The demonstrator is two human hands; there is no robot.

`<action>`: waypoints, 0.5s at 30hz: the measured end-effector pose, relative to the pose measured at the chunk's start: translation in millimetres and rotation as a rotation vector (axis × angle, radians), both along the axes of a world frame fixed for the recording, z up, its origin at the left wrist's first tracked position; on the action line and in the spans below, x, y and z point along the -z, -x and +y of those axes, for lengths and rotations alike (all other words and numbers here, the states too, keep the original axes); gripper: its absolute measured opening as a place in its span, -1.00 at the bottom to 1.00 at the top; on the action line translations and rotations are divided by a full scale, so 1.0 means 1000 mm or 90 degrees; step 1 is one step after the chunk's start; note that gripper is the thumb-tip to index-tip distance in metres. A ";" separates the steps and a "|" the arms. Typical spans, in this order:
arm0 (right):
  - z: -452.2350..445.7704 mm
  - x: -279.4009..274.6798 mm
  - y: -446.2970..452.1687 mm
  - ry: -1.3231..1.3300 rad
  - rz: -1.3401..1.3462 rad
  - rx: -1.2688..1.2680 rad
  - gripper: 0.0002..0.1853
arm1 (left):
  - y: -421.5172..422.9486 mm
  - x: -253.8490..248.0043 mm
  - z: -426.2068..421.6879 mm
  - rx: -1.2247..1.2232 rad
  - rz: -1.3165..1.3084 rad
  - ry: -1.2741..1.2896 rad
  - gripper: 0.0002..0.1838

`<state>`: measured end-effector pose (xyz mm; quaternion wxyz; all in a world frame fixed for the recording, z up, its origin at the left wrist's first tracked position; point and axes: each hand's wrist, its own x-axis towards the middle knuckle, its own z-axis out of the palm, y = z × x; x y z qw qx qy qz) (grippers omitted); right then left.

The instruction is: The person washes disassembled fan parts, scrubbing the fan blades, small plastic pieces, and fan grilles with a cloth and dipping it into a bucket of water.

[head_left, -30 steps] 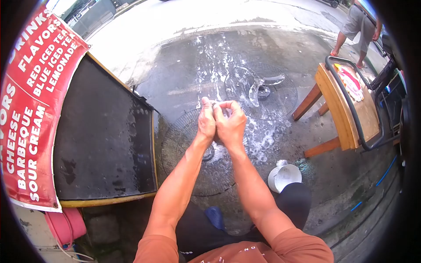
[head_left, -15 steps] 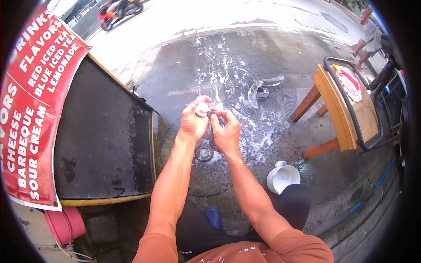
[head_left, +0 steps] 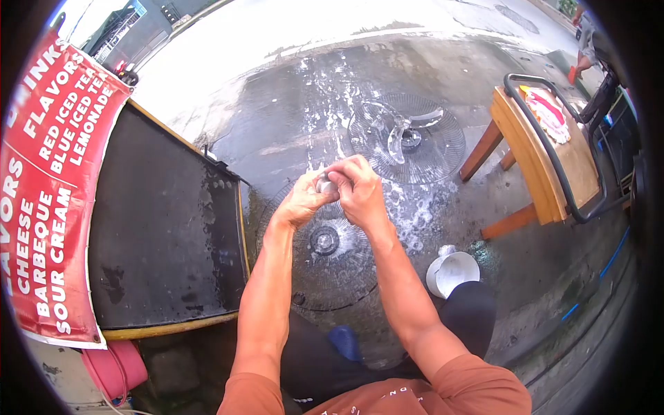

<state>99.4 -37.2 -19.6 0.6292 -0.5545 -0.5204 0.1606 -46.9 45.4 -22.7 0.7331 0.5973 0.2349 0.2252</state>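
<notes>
My left hand point(head_left: 304, 198) is closed around a small round pale piece point(head_left: 326, 186), whose exact kind I cannot make out. Against it from the other side press the bent fingers of my right hand point(head_left: 361, 191), partly hiding it. Below both hands, a round wire fan grille point(head_left: 325, 242) lies on the wet ground, a dark ring at its centre. Farther out is a second fan grille point(head_left: 443, 155) with a translucent fan blade point(head_left: 395, 144) resting on it.
Near my right knee stands a white dipper point(head_left: 453, 274). A wooden stool point(head_left: 529, 155) with a black metal frame and a coloured cloth point(head_left: 546, 114) is at right. On the left are a black board point(head_left: 162, 228), a red printed banner point(head_left: 62, 187) and a pink basin point(head_left: 117, 370). Suds streak the pavement.
My right hand has come up and over the round piece, and my left hand has turned so less of it shows. The motorcycle on the road has left its former spot.
</notes>
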 end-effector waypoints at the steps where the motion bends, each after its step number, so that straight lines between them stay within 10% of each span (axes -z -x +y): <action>1: 0.000 0.002 0.000 0.008 0.016 0.014 -0.92 | 0.001 0.003 0.001 0.012 -0.008 -0.003 -0.46; 7: -0.001 0.012 0.018 0.059 0.070 0.129 -0.90 | -0.015 -0.006 -0.006 -0.123 -0.249 0.169 -0.34; 15: 0.000 0.024 0.036 -0.052 0.030 0.010 -0.90 | -0.015 0.019 0.003 -0.243 -0.400 0.384 -0.70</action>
